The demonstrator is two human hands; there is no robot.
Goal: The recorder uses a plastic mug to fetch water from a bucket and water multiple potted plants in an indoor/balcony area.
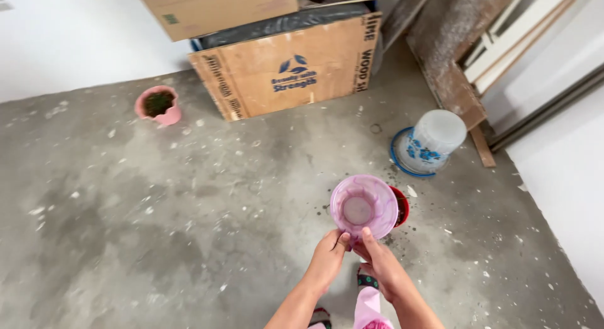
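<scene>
Both hands, the left hand and the right hand, meet under a pale purple bowl, which blocks the way straight ahead. Just behind it on the right a red pot stands on the concrete floor. Farther right an upturned white bucket and leaning boards close that side. Stacked cardboard boxes wall off the far middle. A pink pot stands far left. The wide left and near-left floor lies open.

both hands hold a bowl near; a bucket lies far right, a pot far left, a crate between them.
</scene>
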